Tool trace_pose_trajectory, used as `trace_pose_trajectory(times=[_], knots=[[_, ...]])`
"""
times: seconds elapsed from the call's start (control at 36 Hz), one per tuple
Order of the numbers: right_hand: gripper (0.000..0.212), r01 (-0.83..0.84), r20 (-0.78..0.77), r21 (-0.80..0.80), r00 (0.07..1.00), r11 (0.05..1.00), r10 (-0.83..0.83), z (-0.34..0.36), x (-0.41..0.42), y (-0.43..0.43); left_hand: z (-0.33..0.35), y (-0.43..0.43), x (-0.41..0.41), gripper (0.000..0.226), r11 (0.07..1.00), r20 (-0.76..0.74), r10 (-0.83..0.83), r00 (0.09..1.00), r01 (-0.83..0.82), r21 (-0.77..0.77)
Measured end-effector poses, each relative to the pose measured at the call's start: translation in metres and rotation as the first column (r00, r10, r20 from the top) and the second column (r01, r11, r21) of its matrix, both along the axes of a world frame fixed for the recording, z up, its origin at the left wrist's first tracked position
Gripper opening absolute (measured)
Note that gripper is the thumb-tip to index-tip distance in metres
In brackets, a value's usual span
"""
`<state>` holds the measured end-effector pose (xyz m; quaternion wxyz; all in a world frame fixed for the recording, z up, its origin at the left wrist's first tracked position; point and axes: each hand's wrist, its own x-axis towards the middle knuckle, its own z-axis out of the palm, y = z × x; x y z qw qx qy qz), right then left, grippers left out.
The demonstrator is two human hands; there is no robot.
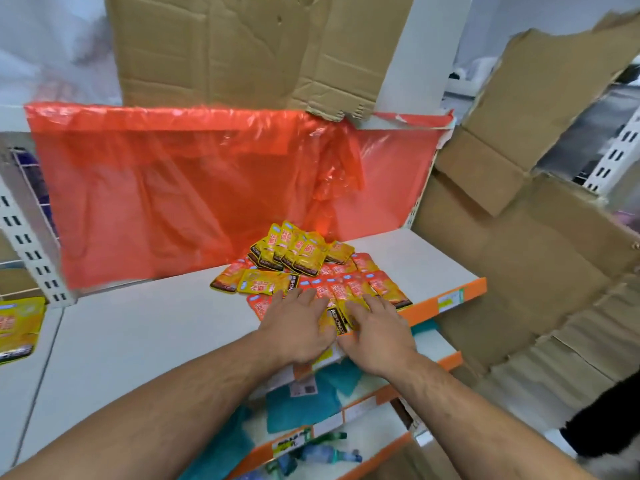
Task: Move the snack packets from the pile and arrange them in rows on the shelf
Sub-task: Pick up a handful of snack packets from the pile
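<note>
A pile of yellow and orange snack packets (pixel 298 258) lies on the white shelf (pixel 145 327), right of its middle. In front of the pile, several orange packets (pixel 349 287) lie overlapping in a row near the shelf's front edge. My left hand (pixel 298 325) and my right hand (pixel 372 336) lie side by side on the nearest packets, fingers spread flat and pressing down. A yellow packet (pixel 334 318) shows between the two hands.
A red plastic sheet (pixel 173 188) hangs behind the shelf. Torn cardboard (pixel 519 237) stands at the right and above. Another yellow packet (pixel 19 327) hangs at the far left. Lower shelves (pixel 346 410) with teal bags and bottles sit below.
</note>
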<state>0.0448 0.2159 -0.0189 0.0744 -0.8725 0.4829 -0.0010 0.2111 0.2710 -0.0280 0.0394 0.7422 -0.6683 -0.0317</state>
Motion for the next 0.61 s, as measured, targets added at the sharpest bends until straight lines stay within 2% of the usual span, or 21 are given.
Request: trace_pose_trajectory(times=[0.17, 0.33, 0.61], knots=[[0.072, 0.065, -0.029, -0.064, 0.997, 0.996, -0.067, 0.002, -0.012, -0.047, -0.001, -0.060, -0.008, 0.069, 0.996, 0.003, -0.084, 0.996, 0.084, 0.014], [0.072, 0.107, -0.019, -0.037, 0.994, 0.994, -0.108, -0.006, -0.018, -0.079, -0.005, -0.097, -0.011, 0.070, 0.989, 0.034, -0.142, 0.989, 0.141, 0.034], [0.069, 0.025, -0.027, -0.015, 0.999, 1.000, -0.026, -0.015, -0.034, -0.130, -0.014, -0.138, -0.031, 0.067, 0.997, 0.047, -0.064, 0.997, 0.062, 0.043]])
